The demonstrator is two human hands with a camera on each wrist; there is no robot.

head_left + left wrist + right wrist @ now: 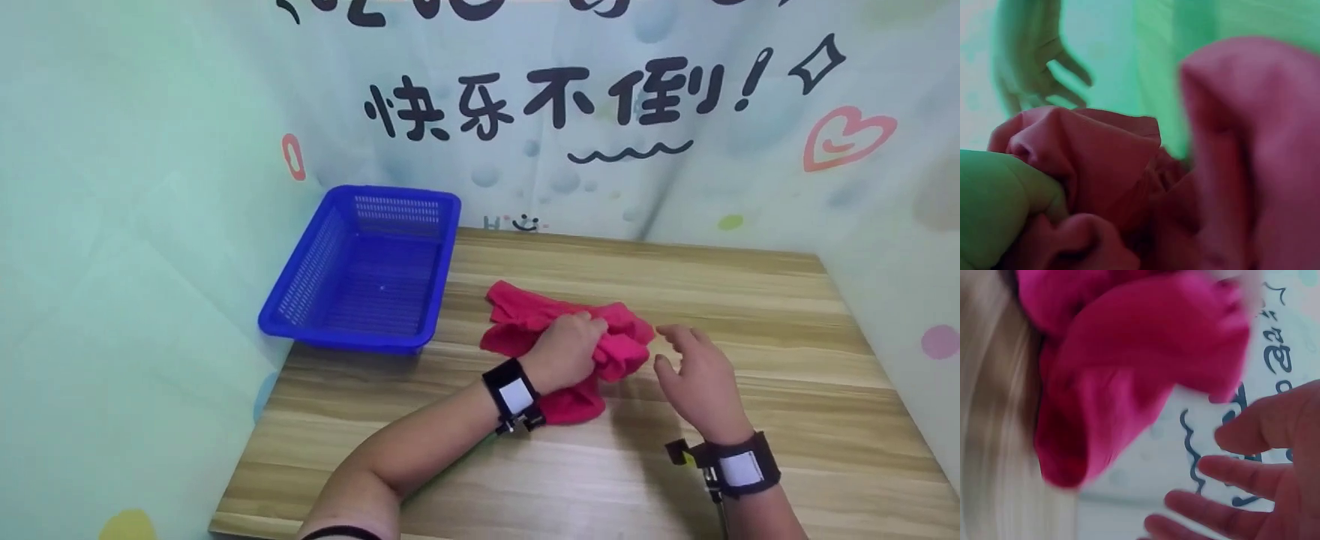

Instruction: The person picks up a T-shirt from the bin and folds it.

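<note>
A crumpled pinkish-red cloth (531,311) lies bunched near the middle of the table, its folds hanging out on several sides. My left hand (568,351) grips it from above with fingers curled into the fabric. In the left wrist view, the thumb side of that hand (1005,205) presses into the cloth (1106,152). Just right of the bundle, my right hand (701,382) is held with fingers spread and nothing in them. The right wrist view shows those parted fingers (1230,514) apart from the cloth (1129,343), where one end forms an open, tube-like fold.
A blue plastic basket (433,300) with slotted sides stands at the table's back left. The wood-grain table (780,322) meets a printed cloth backdrop (480,180) behind, with more pale sheeting at both sides. Each wrist wears a black strap with a small camera.
</note>
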